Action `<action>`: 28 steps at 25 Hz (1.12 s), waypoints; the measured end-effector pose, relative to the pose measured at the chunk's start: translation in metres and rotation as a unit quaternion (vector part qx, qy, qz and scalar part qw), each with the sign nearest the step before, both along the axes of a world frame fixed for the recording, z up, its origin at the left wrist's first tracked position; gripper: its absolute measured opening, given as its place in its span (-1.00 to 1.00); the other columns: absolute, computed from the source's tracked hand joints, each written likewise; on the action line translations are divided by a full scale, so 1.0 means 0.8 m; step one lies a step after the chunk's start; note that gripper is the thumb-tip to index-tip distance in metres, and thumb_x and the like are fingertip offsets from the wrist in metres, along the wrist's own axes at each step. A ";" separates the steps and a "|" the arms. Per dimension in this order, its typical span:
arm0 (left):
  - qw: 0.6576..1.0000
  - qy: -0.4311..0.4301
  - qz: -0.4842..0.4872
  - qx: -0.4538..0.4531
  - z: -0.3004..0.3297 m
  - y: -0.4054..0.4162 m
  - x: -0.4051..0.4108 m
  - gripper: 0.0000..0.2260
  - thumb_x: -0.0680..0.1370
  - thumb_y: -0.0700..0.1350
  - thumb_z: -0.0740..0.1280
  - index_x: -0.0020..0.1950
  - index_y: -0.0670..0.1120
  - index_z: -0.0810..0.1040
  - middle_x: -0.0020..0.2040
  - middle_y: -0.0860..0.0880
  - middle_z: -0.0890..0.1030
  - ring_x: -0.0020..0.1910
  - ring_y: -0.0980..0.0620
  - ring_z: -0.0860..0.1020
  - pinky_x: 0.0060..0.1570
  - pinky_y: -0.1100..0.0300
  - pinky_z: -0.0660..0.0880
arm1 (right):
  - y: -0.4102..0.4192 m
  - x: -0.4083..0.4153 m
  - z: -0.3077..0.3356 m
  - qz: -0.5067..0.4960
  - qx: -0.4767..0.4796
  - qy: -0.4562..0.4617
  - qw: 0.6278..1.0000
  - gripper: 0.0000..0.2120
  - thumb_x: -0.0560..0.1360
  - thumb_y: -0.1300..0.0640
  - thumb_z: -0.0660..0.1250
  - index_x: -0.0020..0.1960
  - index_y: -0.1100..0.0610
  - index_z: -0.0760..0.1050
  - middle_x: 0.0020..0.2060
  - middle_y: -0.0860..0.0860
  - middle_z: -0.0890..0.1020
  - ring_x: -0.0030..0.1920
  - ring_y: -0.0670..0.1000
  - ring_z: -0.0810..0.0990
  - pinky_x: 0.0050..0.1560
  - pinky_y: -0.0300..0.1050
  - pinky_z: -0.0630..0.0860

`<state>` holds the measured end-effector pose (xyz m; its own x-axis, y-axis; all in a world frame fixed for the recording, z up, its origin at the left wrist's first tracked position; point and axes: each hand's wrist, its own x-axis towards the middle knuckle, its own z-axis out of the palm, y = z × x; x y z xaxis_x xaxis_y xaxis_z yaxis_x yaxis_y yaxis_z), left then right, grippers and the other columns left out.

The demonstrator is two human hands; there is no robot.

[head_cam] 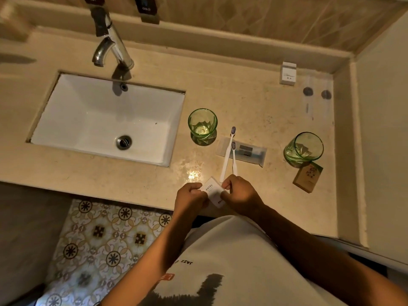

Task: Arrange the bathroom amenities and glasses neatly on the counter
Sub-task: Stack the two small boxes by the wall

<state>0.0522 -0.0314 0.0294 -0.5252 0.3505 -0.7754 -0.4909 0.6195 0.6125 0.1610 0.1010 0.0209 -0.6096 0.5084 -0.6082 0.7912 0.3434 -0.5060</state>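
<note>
Lying sunk into the beige counter (254, 102) at nine o'clock was a white sink (66, 120), with a chrome tap (114, 49) at its far edge. Right of the sink stood an upright green glass (202, 125), empty as far as could be seen. At about five o'clock from it, two white toothbrushes (227, 157) lay side by side, heads away from the person, crossing the near end of a clear packet (249, 151) with something dark inside.

At six o'clock, over the counter's front edge, both hands met on a small white sachet (211, 188) printed "HOTEL". The left hand (191, 196) was curled closed, pinching the sachet's left edge between thumb and fingers. The right hand (239, 194) was likewise closed, pinching the right edge, its knuckles just beside the toothbrush handles. Both forearms ran back toward a white shirt (231, 261).

Farther right, at three o'clock, a second green glass (303, 149) appeared tilted, mouth toward the right, touching a brown soap box (308, 177) just nearer the person. At one o'clock, by the back ledge, a small white box (288, 74) stood upright, and two dark round caps (308, 91) lay right of it.
</note>
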 end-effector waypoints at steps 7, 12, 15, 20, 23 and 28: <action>0.993 0.008 0.045 0.110 0.015 0.001 -0.028 -0.61 0.49 -0.32 0.45 0.29 -0.08 0.57 0.07 -0.09 0.71 0.07 -0.01 0.69 0.00 -0.04 0.69 | -0.007 -0.008 0.025 -0.225 -0.128 0.120 0.958 -0.91 0.54 0.12 0.38 0.03 0.08 0.50 -0.22 -0.01 0.63 -0.30 0.04 0.58 -0.35 -0.20 0.53; 0.987 0.070 -0.044 0.137 0.027 0.019 -0.034 -0.64 0.50 -0.27 0.46 0.26 -0.03 0.57 0.12 0.08 0.68 -0.03 0.27 0.66 -0.18 0.34 0.61 | 0.006 -0.016 0.042 -0.311 -0.174 0.144 0.923 -0.84 0.57 0.18 0.36 0.12 0.20 0.51 -0.24 0.10 0.64 -0.43 -0.01 0.54 -0.48 -0.24 0.48; 0.980 0.062 -0.086 0.167 0.028 0.038 -0.034 -0.63 0.51 -0.28 0.46 0.29 -0.05 0.59 0.17 0.11 0.68 -0.01 0.23 0.68 -0.08 0.19 0.66 | 0.021 -0.013 0.045 -0.340 -0.174 0.176 0.907 -0.85 0.58 0.25 0.33 0.13 0.27 0.50 -0.21 0.11 0.65 -0.44 -0.05 0.53 -0.43 -0.19 0.49; 0.962 0.088 -0.174 0.189 0.029 0.089 -0.036 -0.55 0.51 -0.28 0.47 0.32 0.07 0.52 0.22 0.23 0.58 0.01 0.36 0.63 -0.07 0.27 0.63 | 0.064 -0.003 0.049 -0.338 -0.113 0.224 0.907 -0.82 0.60 0.28 0.30 0.18 0.29 0.49 0.14 0.22 0.65 -0.32 -0.14 0.59 -0.42 -0.33 0.49; 0.960 0.106 -0.178 0.191 0.035 0.131 -0.038 -0.50 0.50 -0.29 0.47 0.40 0.00 0.49 0.29 0.12 0.58 0.04 0.25 0.64 -0.09 0.29 0.63 | 0.095 -0.002 0.055 -0.295 -0.053 0.256 0.919 -0.76 0.60 0.14 0.32 0.21 0.23 0.47 0.20 0.15 0.65 -0.19 -0.11 0.67 -0.35 -0.34 0.52; 0.958 0.137 -0.165 0.189 0.048 0.230 -0.054 -0.51 0.48 -0.21 0.50 0.38 0.00 0.50 0.19 0.07 0.59 -0.02 0.33 0.58 -0.10 0.22 0.66 | 0.176 -0.026 0.073 -0.189 0.100 0.247 0.945 -0.65 0.59 0.03 0.34 0.24 0.25 0.46 0.15 -0.02 0.62 0.05 -0.07 0.67 -0.24 -0.44 0.54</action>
<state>0.0088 0.1526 0.0680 -0.5029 0.7611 -0.4096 -0.0949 0.4224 0.9014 0.1402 0.2421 0.0794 -0.5465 0.8208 -0.1663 0.5607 0.2112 -0.8006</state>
